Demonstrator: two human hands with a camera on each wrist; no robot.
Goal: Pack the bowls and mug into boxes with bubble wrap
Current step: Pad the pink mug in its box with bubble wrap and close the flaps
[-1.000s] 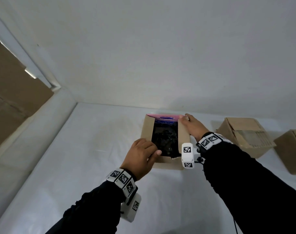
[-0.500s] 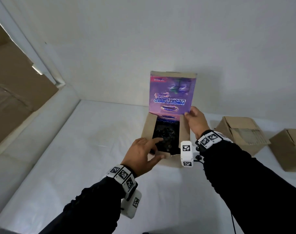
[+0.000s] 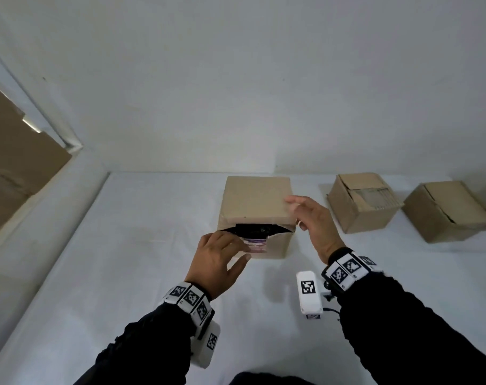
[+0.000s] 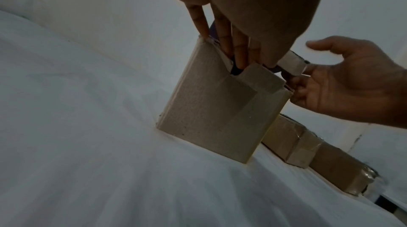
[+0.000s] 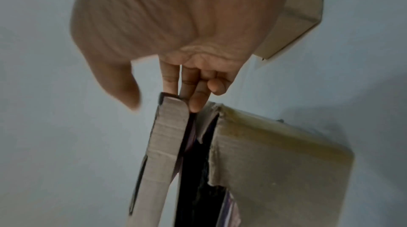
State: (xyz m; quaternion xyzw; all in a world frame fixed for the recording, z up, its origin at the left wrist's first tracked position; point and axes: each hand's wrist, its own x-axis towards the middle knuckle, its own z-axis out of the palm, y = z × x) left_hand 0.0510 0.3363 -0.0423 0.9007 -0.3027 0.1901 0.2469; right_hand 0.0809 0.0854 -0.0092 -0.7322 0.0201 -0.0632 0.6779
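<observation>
A brown cardboard box (image 3: 255, 201) stands mid-table on the white cover. Its lid lies folded down over the top, leaving a dark gap at the front where something black (image 3: 258, 230) shows; I cannot tell what it is. A purple printed flap (image 3: 254, 243) hangs at the front edge. My left hand (image 3: 240, 247) is at the front left, its straight fingers (image 4: 233, 48) poked into the gap. My right hand (image 3: 297, 213) is at the lid's front right corner, fingers (image 5: 193, 95) touching the lid's side edge, thumb spread apart above it. No bowl, mug or bubble wrap can be made out.
Two more cardboard boxes (image 3: 364, 204) (image 3: 447, 212) stand to the right, near the wall. The white table cover (image 3: 125, 259) stretches left and toward me. A large brown cardboard sheet (image 3: 14, 162) leans at the far left. A white wall rises behind the table.
The lid with the purple print stood upright half a second ago and now lies folded down over the box. My left hand has moved from the opening to the front gap.
</observation>
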